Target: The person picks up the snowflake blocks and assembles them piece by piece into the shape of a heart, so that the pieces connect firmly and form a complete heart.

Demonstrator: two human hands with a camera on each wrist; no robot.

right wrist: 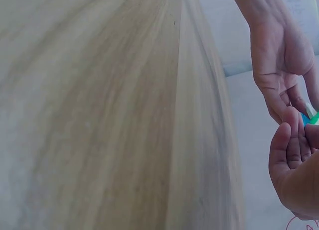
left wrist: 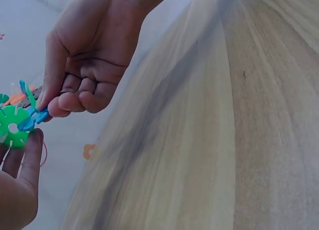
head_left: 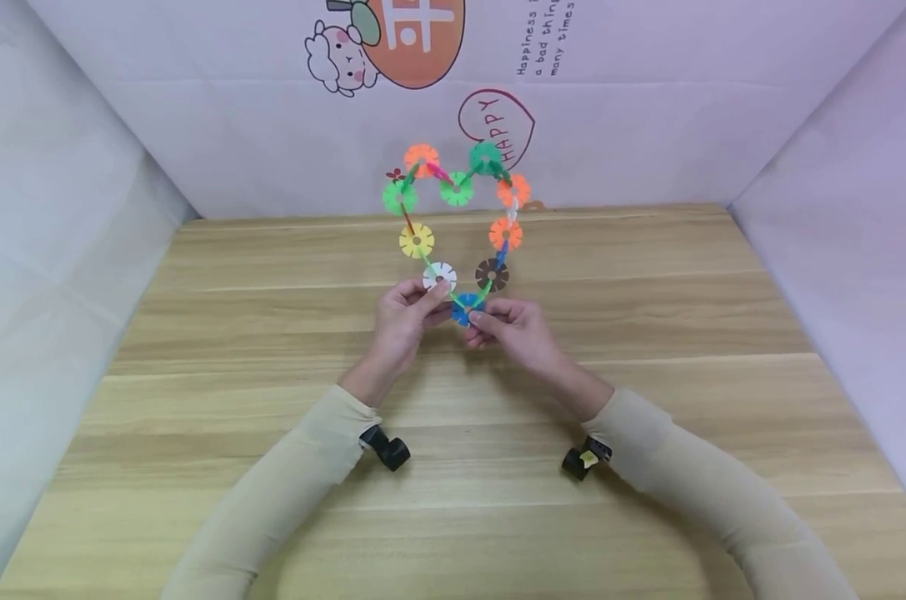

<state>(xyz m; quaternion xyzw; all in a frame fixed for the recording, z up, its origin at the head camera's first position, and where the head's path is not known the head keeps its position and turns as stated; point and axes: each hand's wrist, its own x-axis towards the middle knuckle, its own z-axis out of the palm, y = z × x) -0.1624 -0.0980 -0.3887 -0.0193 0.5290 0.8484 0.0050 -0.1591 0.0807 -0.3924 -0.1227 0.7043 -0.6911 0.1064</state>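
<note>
A heart-shaped ring of slotted plastic snowflake discs (head_left: 417,241) is held up above the table in the head view, its point toward the person. My left hand (head_left: 400,321) pinches the white disc (head_left: 439,273) at the lower left, thumb on its face. With thumb and fingers my right hand (head_left: 523,333) grips the blue disc (head_left: 466,309) at the bottom tip. A brown disc (head_left: 492,275) sits just above the right hand. In the left wrist view a green disc (left wrist: 13,126) joins the blue disc (left wrist: 34,118) between both hands. The right wrist view shows only a sliver of the discs.
The wooden table (head_left: 468,517) spreads under both forearms. A white printed cloth (head_left: 272,133) stands behind it, with white side panels (head_left: 40,233) to the left and right. Black wrist cameras (head_left: 388,448) hang from both sleeves.
</note>
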